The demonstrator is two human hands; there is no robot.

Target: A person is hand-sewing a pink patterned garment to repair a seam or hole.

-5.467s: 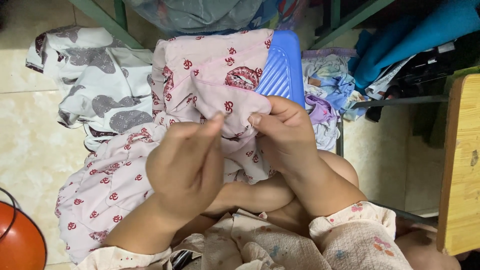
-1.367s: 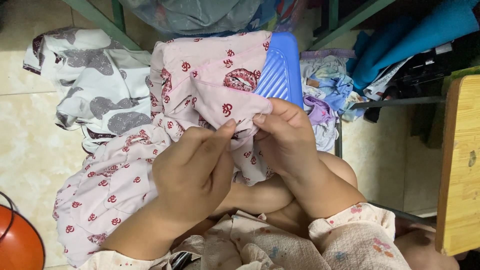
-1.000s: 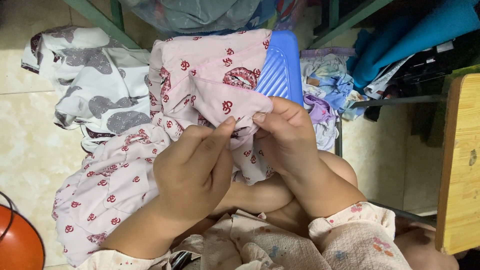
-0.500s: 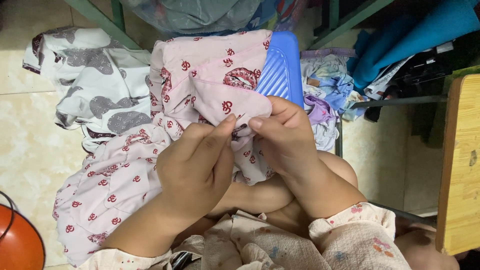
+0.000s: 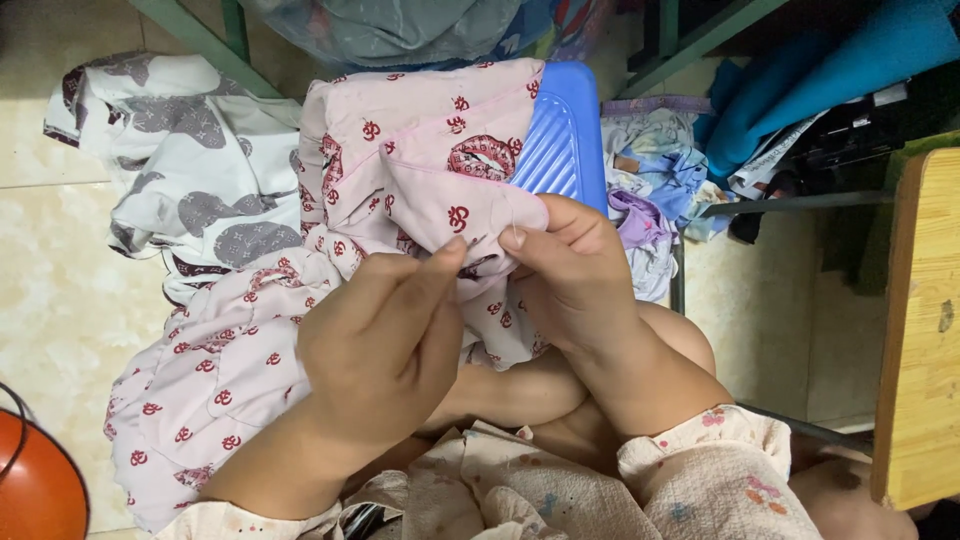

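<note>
The pink garment with red print [image 5: 300,330] lay draped from the blue ribbed plastic board [image 5: 562,140] down across the person's lap. The left hand [image 5: 375,345] had thumb and forefinger pinched closed at a gathered fold. The right hand [image 5: 570,270] gripped the same fold, fingers curled shut on the cloth.

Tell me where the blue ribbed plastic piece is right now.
In the head view, the blue plastic piece sits top centre, half under the pink printed garment, just above the right hand.

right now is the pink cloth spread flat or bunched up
Bunched up. The pink cloth is folded over the blue board and creased where the left hand and right hand pinch it.
</note>
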